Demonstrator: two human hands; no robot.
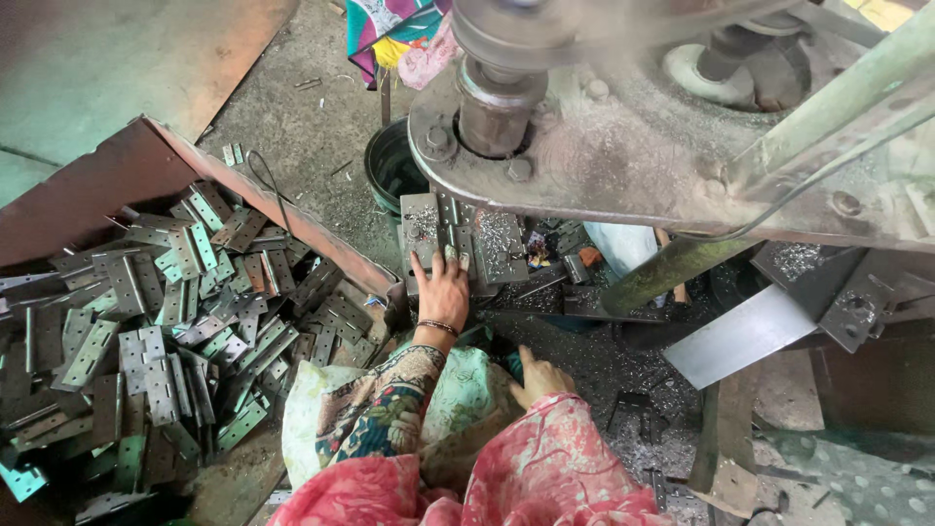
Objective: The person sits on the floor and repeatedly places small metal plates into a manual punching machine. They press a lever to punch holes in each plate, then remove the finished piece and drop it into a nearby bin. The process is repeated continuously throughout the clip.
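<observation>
My left hand (443,292), with a bracelet at the wrist, reaches forward onto the press bed (506,248). Its spread fingertips rest on the near edge of a grey metal hinge (440,222) that lies flat under the ram (492,102); no grasp shows. My right hand (539,378) rests low by my lap on the green cloth (467,399), fingers curled, thumb out, with nothing visible in it. Metal filings cover the bed plates around the hinge.
A big heap of grey and green hinges (166,331) fills a rusty tray (292,219) on my left. A dark bucket (390,166) stands behind the bed. The heavy press frame (662,156) and a green bar (672,268) overhang the right side. A steel sheet (740,336) leans there.
</observation>
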